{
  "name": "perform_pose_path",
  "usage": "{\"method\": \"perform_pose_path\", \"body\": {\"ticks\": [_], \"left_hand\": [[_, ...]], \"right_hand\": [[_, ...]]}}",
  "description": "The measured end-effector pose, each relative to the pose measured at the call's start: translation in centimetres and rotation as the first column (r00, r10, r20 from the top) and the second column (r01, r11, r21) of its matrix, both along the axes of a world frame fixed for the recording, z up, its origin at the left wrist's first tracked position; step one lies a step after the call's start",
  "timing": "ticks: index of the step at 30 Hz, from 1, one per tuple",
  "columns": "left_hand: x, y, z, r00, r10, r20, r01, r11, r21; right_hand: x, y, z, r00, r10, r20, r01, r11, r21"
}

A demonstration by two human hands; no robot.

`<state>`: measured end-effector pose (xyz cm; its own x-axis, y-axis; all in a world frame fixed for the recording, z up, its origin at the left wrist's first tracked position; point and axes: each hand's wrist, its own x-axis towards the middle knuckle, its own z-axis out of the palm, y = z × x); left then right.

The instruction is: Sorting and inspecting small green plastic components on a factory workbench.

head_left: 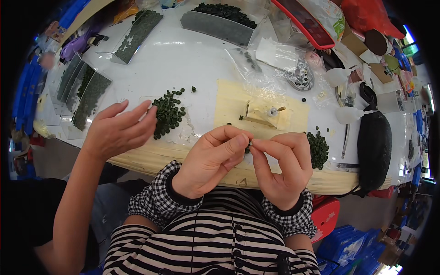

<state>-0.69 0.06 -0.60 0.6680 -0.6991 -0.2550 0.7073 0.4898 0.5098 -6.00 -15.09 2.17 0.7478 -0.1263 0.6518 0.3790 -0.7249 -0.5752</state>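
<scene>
Near the table's front edge, my left hand [210, 158] and my right hand [286, 166] meet at the fingertips. Both are closed in a pinch around a small dark green piece [249, 145], mostly covered by the fingers. Just beyond them a small block with an upright peg [270, 113] stands on a yellow sheet [228, 97]. To the right of my right hand lies a pile of small dark green round pieces [318, 150]. A larger pile of such pieces [168, 113] is left of the sheet, touched or nearly touched by another person's open hand [126, 130].
Clear trays of green pieces [140, 36] line the back and left, with another tray [219, 28] at the back middle. A red-cased phone [306, 23] leans at the back right. Plastic bags [259, 75], white squeeze bottles [348, 114] and a black bundle [375, 144] occupy the right.
</scene>
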Motion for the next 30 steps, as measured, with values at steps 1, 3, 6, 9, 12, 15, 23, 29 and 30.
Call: {"method": "perform_pose_path", "body": {"ticks": [1,3,6,9,12,15,23,29,30], "left_hand": [[-0.1,-0.1,0.0,1.000,0.002,0.012,-0.002,1.000,0.023],[-0.3,-0.3,0.1,0.999,0.000,0.032,-0.002,0.998,0.070],[-0.5,-0.4,0.4,0.996,0.001,0.095,-0.011,0.994,0.106],[-0.7,-0.8,1.2,0.972,-0.007,0.233,-0.045,0.975,0.217],[-1.5,-1.1,1.0,0.947,0.005,0.321,-0.088,0.965,0.246],[-2.3,-0.5,1.0,0.825,-0.059,0.562,-0.104,0.962,0.253],[-3.6,-0.4,1.7,0.787,-0.392,0.476,0.428,0.903,0.036],[-3.3,-1.3,1.6,0.937,-0.319,0.142,0.339,0.928,-0.152],[-3.1,-1.5,1.3,0.946,-0.302,0.120,0.318,0.935,-0.157]], "right_hand": [[0.0,0.0,0.0,1.000,0.000,-0.005,0.000,1.000,-0.007],[0.1,0.1,0.0,1.000,0.003,-0.014,-0.003,1.000,-0.021],[0.0,-0.3,-0.3,1.000,-0.008,-0.026,0.007,1.000,-0.020],[-0.3,-0.9,-0.3,0.998,-0.004,-0.070,0.004,1.000,0.005],[-0.8,-1.2,0.2,0.997,0.013,-0.074,-0.016,0.999,-0.045],[-2.0,-1.9,1.7,0.993,0.082,-0.085,-0.090,0.991,-0.095],[-3.8,-3.6,4.6,0.990,0.104,0.096,-0.118,0.979,0.165],[0.6,-5.2,1.9,0.976,-0.204,-0.075,0.202,0.979,-0.040],[1.2,-5.2,1.3,0.977,-0.192,-0.094,0.187,0.981,-0.061]]}}
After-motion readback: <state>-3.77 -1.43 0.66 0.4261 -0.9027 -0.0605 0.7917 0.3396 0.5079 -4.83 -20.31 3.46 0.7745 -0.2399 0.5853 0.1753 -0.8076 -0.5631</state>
